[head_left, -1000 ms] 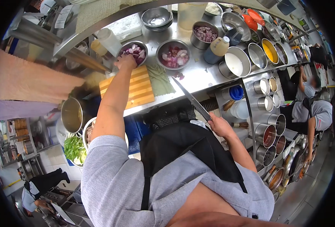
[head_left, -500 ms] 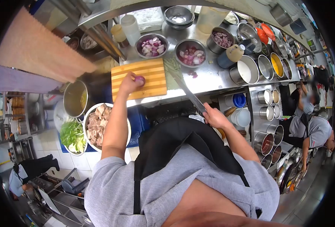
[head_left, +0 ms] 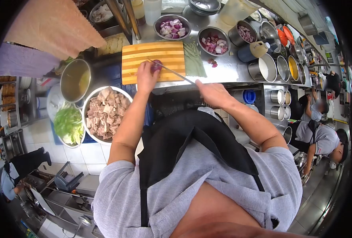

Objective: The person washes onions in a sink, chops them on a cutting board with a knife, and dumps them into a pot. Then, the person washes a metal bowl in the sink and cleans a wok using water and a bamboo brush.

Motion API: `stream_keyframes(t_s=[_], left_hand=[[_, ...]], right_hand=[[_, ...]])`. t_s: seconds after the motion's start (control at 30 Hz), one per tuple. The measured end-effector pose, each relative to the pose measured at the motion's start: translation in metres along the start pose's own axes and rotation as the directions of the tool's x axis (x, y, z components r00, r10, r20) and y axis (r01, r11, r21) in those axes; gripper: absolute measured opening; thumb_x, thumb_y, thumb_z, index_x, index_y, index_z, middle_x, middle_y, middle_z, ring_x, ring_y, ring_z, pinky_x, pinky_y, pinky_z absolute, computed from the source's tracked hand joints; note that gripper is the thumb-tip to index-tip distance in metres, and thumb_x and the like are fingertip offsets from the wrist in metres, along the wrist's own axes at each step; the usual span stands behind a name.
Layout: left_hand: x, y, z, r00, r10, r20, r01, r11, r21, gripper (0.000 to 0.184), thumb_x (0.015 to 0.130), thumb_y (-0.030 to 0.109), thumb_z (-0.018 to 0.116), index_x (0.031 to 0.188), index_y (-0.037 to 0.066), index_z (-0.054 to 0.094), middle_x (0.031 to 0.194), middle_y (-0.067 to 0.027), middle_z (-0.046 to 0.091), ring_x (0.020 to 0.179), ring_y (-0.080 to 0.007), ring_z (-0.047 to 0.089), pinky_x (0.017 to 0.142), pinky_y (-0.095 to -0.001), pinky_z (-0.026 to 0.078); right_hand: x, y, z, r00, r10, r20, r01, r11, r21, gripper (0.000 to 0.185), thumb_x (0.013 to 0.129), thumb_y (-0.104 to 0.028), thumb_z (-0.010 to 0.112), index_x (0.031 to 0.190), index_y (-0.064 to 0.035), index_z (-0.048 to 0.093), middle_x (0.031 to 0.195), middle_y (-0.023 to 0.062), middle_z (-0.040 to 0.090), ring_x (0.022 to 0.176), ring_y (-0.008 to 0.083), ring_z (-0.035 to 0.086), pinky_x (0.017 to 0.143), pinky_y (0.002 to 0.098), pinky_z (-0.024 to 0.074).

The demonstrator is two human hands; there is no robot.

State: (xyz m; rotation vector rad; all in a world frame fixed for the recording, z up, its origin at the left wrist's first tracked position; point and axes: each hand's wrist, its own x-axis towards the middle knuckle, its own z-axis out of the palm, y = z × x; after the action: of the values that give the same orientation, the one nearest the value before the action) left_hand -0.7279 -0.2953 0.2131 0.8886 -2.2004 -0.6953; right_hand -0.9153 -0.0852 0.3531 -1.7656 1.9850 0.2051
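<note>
On the striped cutting board (head_left: 132, 55), my left hand (head_left: 147, 76) is closed around the left side of a purple onion (head_left: 156, 66). A long knife (head_left: 176, 73) is in my right hand (head_left: 211, 93), its blade reaching left over the board with the tip at the onion. Whether the edge has entered the onion cannot be made out. Behind the board stands a metal bowl of onion pieces (head_left: 172, 27). A second bowl (head_left: 214, 41), with onion pieces and skins, is to its right. A green cloth (head_left: 194, 59) lies beside the board's right edge.
A white tub of meat chunks (head_left: 106, 113), a bowl of greens (head_left: 69, 125) and a deep pot (head_left: 76, 81) are at the left. Several metal containers (head_left: 262, 67) and a bottle (head_left: 254, 51) line the counter's right side. Co-workers (head_left: 317, 139) are at the far right and lower left.
My left hand went from the bowl to the board with an onion. My right hand swung the knife left, from beside the counter edge to over the board. The view shifted too.
</note>
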Motion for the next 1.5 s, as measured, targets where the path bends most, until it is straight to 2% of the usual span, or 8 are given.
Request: stream_keyframes(t_s=[0.33, 0.47, 0.63, 0.87, 0.93, 1.0, 1.2, 1.5], left_hand=[[0.000, -0.007, 0.004, 0.997, -0.077, 0.006, 0.077, 0.991, -0.109, 0.037, 0.070, 0.010, 0.078, 0.103, 0.005, 0.061, 0.105, -0.0127, 0.059, 0.097, -0.0333, 0.059, 0.085, -0.0409, 0.049], [0.021, 0.029, -0.035, 0.974, -0.117, 0.193, 0.123, 0.992, -0.017, 0.037, 0.073, 0.014, 0.076, 0.108, 0.011, 0.062, 0.111, -0.0089, 0.060, 0.100, -0.0318, 0.062, 0.083, -0.0410, 0.052], [0.054, 0.013, -0.027, 0.810, 0.066, 0.582, -0.208, 0.961, 0.180, 0.023, 0.086, 0.017, 0.059, 0.108, 0.017, 0.062, 0.116, -0.0054, 0.059, 0.098, -0.0297, 0.063, 0.080, -0.0425, 0.053], [0.069, 0.005, -0.026, 0.771, 0.176, 0.612, -0.296, 0.950, 0.100, 0.026, 0.080, 0.015, 0.065, 0.106, 0.015, 0.063, 0.113, -0.0063, 0.060, 0.099, -0.0309, 0.062, 0.080, -0.0422, 0.053], [0.073, 0.003, -0.027, 0.735, 0.060, 0.676, -0.194, 0.973, 0.125, 0.053, 0.070, 0.011, 0.074, 0.121, 0.014, 0.060, 0.122, -0.0088, 0.057, 0.111, -0.0324, 0.058, 0.093, -0.0413, 0.049], [0.071, -0.003, -0.021, 0.746, 0.075, 0.662, -0.220, 0.966, 0.139, 0.057, 0.069, 0.018, 0.078, 0.123, 0.014, 0.060, 0.120, -0.0122, 0.058, 0.109, -0.0341, 0.058, 0.093, -0.0418, 0.049], [0.034, 0.025, -0.005, 0.915, -0.313, 0.253, 0.251, 0.935, 0.250, 0.059, 0.071, 0.037, 0.082, 0.121, 0.012, 0.060, 0.116, -0.0171, 0.056, 0.102, -0.0372, 0.061, 0.086, -0.0458, 0.051], [0.008, -0.004, -0.001, 0.980, -0.142, 0.139, 0.135, 0.989, 0.057, 0.051, 0.073, 0.023, 0.081, 0.116, 0.008, 0.059, 0.111, -0.0136, 0.057, 0.093, -0.0319, 0.063, 0.078, -0.0418, 0.054]], right_hand=[[0.006, -0.002, 0.013, 0.995, 0.050, 0.087, -0.054, 0.997, 0.048, 0.041, 0.081, -0.001, 0.053, 0.120, 0.0012, 0.040, 0.080, 0.0236, 0.067, 0.080, 0.0430, 0.066, 0.069, 0.0526, 0.0511], [0.009, 0.000, 0.007, 0.988, 0.071, 0.139, -0.083, 0.994, 0.077, 0.038, 0.083, -0.001, 0.049, 0.120, 0.0006, 0.038, 0.082, 0.0253, 0.067, 0.082, 0.0450, 0.065, 0.070, 0.0548, 0.0494], [0.013, 0.006, 0.018, 0.990, 0.035, 0.140, -0.048, 0.994, 0.094, 0.043, 0.081, 0.000, 0.052, 0.121, 0.0018, 0.038, 0.084, 0.0254, 0.067, 0.083, 0.0443, 0.066, 0.070, 0.0532, 0.0512], [0.027, 0.025, 0.043, 0.995, 0.010, 0.100, -0.024, 0.989, 0.144, 0.045, 0.081, -0.003, 0.053, 0.124, 0.0019, 0.039, 0.082, 0.0245, 0.066, 0.081, 0.0435, 0.065, 0.069, 0.0521, 0.0504], [0.005, 0.039, 0.033, 0.998, 0.014, 0.067, -0.021, 0.994, 0.107, 0.042, 0.082, -0.004, 0.053, 0.123, -0.0017, 0.043, 0.083, 0.0235, 0.067, 0.082, 0.0428, 0.066, 0.070, 0.0519, 0.0502], [-0.037, 0.045, 0.003, 0.983, 0.122, 0.136, -0.137, 0.985, 0.107, 0.040, 0.083, -0.005, 0.054, 0.122, -0.0080, 0.044, 0.082, 0.0225, 0.067, 0.084, 0.0428, 0.065, 0.071, 0.0531, 0.0484], [-0.057, 0.053, 0.017, 0.937, 0.327, 0.119, -0.347, 0.909, 0.232, 0.031, 0.093, -0.015, 0.053, 0.122, -0.0079, 0.043, 0.085, 0.0229, 0.067, 0.084, 0.0448, 0.063, 0.071, 0.0555, 0.0464], [0.018, 0.007, 0.040, 0.985, 0.171, -0.004, -0.168, 0.970, 0.175, 0.049, 0.082, -0.002, 0.052, 0.130, -0.0076, 0.041, 0.085, 0.0209, 0.069, 0.086, 0.0406, 0.067, 0.073, 0.0524, 0.0499]])
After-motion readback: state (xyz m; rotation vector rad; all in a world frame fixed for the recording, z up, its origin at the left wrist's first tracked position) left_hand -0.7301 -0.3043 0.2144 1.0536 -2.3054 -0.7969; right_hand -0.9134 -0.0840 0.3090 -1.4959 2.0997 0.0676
